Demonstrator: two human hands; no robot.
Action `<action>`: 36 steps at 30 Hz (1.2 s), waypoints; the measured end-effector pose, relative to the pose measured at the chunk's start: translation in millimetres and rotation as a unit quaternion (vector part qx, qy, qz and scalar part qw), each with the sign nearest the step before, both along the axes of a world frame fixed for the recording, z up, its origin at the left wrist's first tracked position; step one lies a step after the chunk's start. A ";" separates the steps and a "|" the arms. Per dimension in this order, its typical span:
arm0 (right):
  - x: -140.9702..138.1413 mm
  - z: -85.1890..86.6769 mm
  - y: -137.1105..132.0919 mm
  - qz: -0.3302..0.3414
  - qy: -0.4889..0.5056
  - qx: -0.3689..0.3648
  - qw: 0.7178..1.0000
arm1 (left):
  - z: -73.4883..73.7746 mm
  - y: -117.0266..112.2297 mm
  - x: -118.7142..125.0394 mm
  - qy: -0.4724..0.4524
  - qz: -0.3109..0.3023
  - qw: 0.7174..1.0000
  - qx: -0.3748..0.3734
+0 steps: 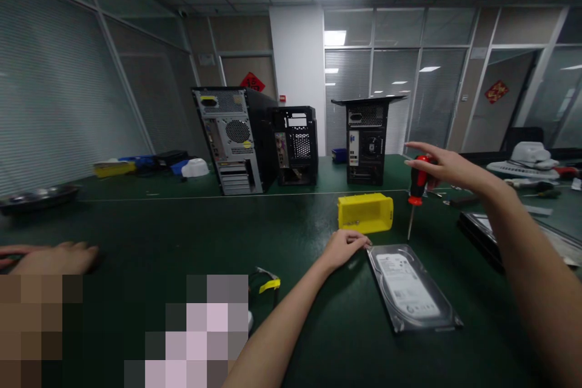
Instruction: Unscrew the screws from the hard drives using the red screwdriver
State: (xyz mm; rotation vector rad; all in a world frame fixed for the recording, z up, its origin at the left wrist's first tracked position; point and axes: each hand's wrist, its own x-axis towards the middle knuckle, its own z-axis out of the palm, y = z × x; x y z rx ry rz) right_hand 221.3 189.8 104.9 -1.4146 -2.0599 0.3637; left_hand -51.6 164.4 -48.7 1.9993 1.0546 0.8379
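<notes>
A silver hard drive [411, 287] lies flat on the green table, near the front right. My left hand [344, 247] rests at its upper left corner, fingers curled down against the edge. My right hand [439, 168] is raised over the table and holds a red and black screwdriver [416, 191] upright, its tip pointing down just above the table behind the drive. A yellow plastic bin [365, 212] stands between the two hands.
Three computer towers [236, 139] [295, 145] [367, 142] stand at the back of the green table [182, 236]. Another person's hand [54, 257] lies at the left edge. A dark flat panel [482, 230] and white equipment [527, 160] sit at the right.
</notes>
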 end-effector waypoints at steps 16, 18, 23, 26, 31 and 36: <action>-4.3 -3.9 -1.1 0.040 0.074 -0.087 0.993 | 0.9 -2.6 -3.2 0.023 0.013 1.000 -0.005; -2.0 -3.7 -0.6 0.054 0.069 -0.081 0.993 | 1.0 -2.8 -3.2 0.023 0.011 1.000 -0.004; 2.0 -1.3 -1.1 0.056 0.042 -0.050 0.996 | 2.3 -3.1 -2.9 0.029 0.017 0.999 -0.006; 0.1 0.2 -2.9 0.043 0.030 -0.040 0.998 | 3.2 -3.1 -3.3 0.028 0.019 0.999 0.004; -6.6 0.7 -3.7 0.053 0.012 -0.028 0.998 | 2.2 -3.0 -3.3 0.027 0.008 1.000 0.002; -8.2 1.2 -2.3 0.039 0.025 -0.047 0.998 | 1.9 -2.7 -1.1 0.033 0.011 0.999 -0.002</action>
